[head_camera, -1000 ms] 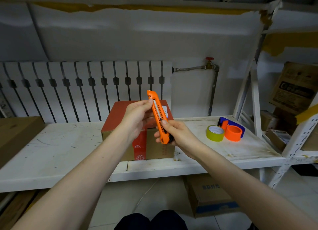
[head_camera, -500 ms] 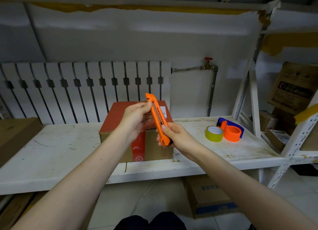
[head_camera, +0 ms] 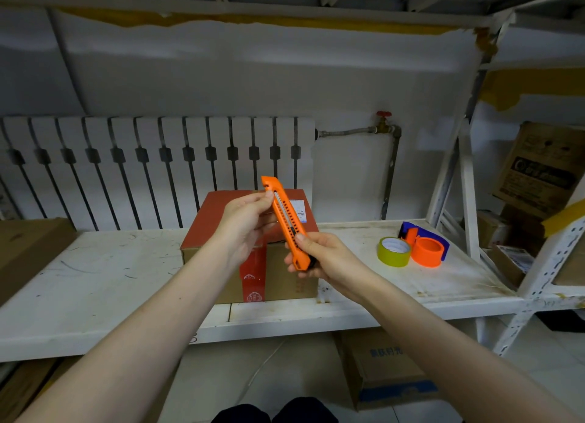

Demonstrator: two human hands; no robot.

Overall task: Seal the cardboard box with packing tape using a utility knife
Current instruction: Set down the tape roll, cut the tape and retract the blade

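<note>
Head view: right hand (head_camera: pixel 329 258) gripping knife (head_camera: pixel 286 223) base, left hand (head_camera: pixel 245 223) pinching near tip, above box (head_camera: pixel 253 251) mid-shelf; tape (head_camera: pixel 394 251) lying right; risking nicked left fingers if blade slides out.

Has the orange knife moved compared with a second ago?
Cannot tell. The knife sits in both hands, its tip at the box's far edge just as before; the small shift in the picture matches the radiator's drift, so the camera moved.
</note>
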